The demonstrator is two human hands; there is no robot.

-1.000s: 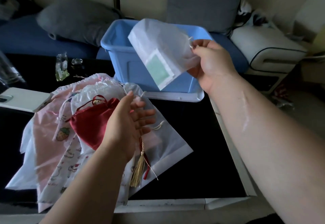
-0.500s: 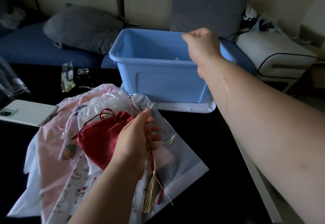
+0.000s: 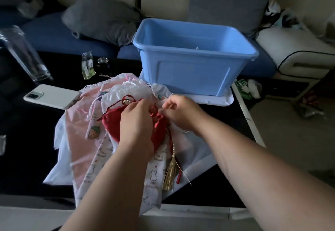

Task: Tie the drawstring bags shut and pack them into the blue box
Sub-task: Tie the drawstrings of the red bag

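**Hands.** The left hand [image 3: 136, 122] is gripping the red drawstring bag [image 3: 112, 122] at its gathered mouth, with the fingers curled down over the fabric. The right hand [image 3: 181, 113] is meeting it from the other side, thumb and forefinger pinched together on the same mouth. The two hands are working just beside each other, almost touching.

**Task items.** The red drawstring bag is lying on top of a pile of bags on the black table [image 3: 27, 158]. Its satin fabric is bunching up under the fingers. A red cord loop is showing above the left hand, and a gold tassel [image 3: 170, 172] is trailing down toward the table's near edge. Under the red bag, a pink bag [image 3: 78, 140], a white printed bag [image 3: 97, 160] and a translucent white bag [image 3: 195, 151] are lying fanned out and overlapping. The blue box [image 3: 190, 73] is standing upright on a white lid [image 3: 213, 101] behind the pile, near the hands but apart from them.

**Limits of view.** The left hand is covering the bag's mouth, so whether the right hand is pinching cord or fabric cannot be told. The near wall of the blue box is hiding most of its interior. A white phone [image 3: 52, 96] is lying to the left of the pile.
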